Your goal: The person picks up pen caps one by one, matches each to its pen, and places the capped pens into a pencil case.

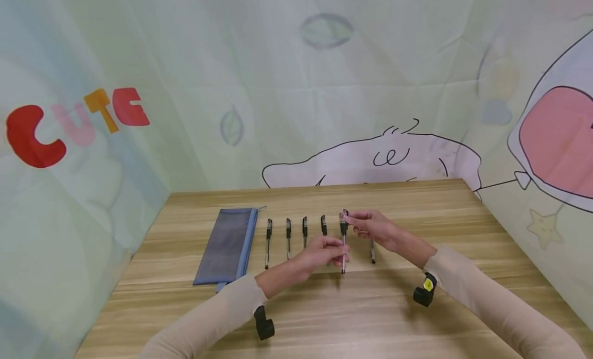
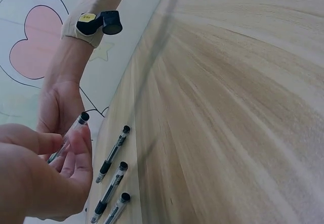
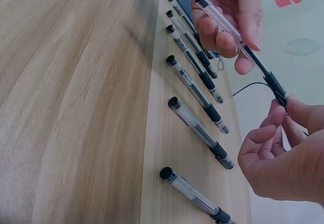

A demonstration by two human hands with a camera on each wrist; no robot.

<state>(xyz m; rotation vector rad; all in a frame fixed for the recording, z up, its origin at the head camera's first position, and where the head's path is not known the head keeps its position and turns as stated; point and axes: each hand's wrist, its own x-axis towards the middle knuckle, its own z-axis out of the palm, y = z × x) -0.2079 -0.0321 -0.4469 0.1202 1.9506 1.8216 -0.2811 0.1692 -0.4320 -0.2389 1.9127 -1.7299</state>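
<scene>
Both hands hold one clear gel pen [image 1: 344,229] with a black grip above the table. My right hand [image 1: 374,228] pinches it near the capped upper end. My left hand [image 1: 318,254] is at its lower half; in the left wrist view its thumb and finger pinch the clear barrel [image 2: 76,124]. The right wrist view shows the pen [image 3: 228,28] slanting between the two hands, its black end plug past the left fingers. Below lie several similar pens in a row, among them one at the left [image 1: 268,244] and one at the right [image 1: 372,253], partly behind my right hand.
A blue-grey mesh zip pouch [image 1: 226,246] lies at the left of the pen row, its zipper side toward the pens. The wooden table [image 1: 352,318] meets a printed cloth backdrop [image 1: 278,91] at the back and sides. Each sleeve carries a black wrist camera [image 1: 264,325].
</scene>
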